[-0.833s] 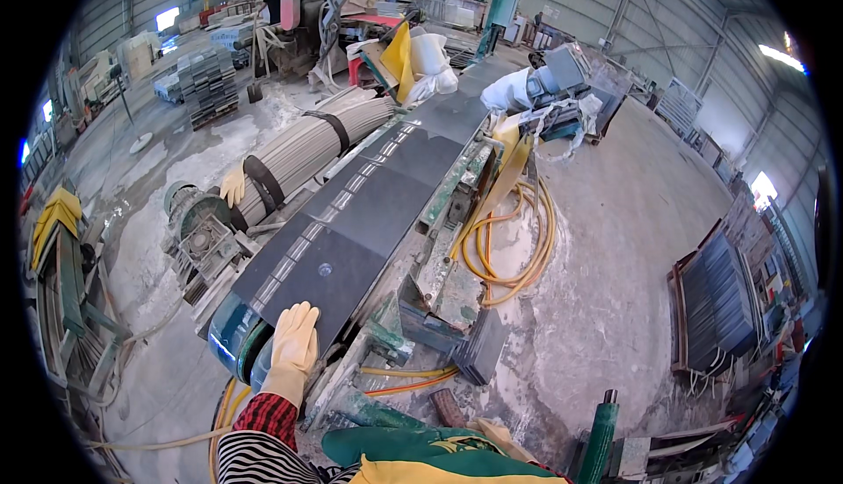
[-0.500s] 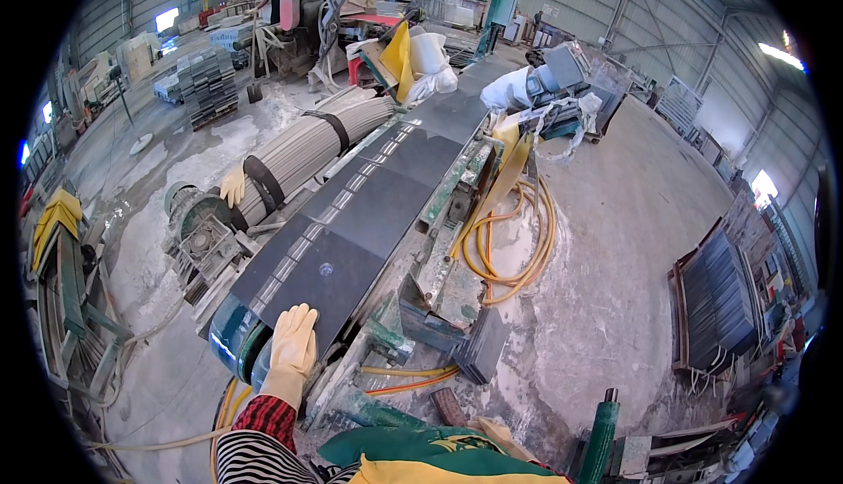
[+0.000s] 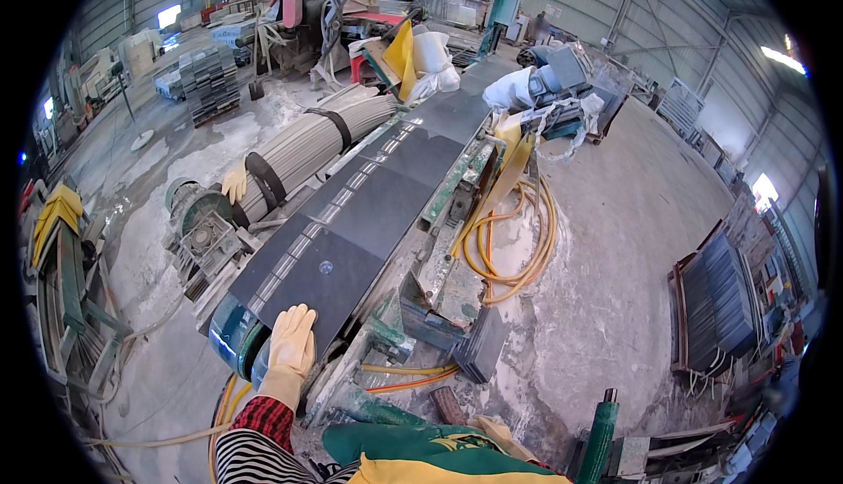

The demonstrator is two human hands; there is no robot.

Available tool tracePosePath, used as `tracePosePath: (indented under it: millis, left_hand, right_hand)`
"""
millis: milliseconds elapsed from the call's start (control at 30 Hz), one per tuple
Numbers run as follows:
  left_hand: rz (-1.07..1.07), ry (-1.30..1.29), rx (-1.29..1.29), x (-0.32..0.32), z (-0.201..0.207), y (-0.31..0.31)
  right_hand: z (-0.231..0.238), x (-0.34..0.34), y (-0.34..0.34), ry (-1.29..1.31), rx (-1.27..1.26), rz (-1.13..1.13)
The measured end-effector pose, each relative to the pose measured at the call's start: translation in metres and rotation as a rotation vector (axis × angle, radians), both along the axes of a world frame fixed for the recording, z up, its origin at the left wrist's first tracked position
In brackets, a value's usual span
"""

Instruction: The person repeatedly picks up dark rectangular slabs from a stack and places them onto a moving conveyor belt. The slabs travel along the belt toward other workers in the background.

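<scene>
My left hand (image 3: 289,350), in a pale yellow rubber glove, lies flat with fingers together on the near end of a dark stone slab (image 3: 329,260). The slab rests on a long conveyor (image 3: 386,168) that runs away toward the upper right and carries more dark slabs in a row. A striped sleeve with a red checked cuff leads down to the lower edge. My right hand is out of sight; only a green and yellow garment (image 3: 421,449) shows at the bottom.
A bundle of grey rods (image 3: 307,146) strapped in black lies left of the conveyor, with a yellow glove (image 3: 234,183) on it. Yellow hoses (image 3: 509,238) coil on the dusty floor to the right. Dark slabs (image 3: 716,304) stack on a rack at far right. A green post (image 3: 599,436) stands nearby.
</scene>
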State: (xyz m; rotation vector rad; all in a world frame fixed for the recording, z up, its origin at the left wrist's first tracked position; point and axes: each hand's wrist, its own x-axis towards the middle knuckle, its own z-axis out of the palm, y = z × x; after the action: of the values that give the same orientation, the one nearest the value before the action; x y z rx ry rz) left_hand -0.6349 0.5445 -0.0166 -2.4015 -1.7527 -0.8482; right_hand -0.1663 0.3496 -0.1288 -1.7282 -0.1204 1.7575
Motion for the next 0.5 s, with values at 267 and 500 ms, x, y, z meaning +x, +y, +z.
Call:
tracePosePath:
  millis: [267,500]
  left_hand:
    - [-0.015,-0.009,-0.001,0.003,0.001,0.000]
    - [-0.004,-0.030,0.017,-0.004,0.002,-0.009]
  right_hand:
    - [-0.075,0.035,-0.015,0.761,0.301,0.047]
    - [0.009,-0.002,0.002,-0.033,-0.004,0.061]
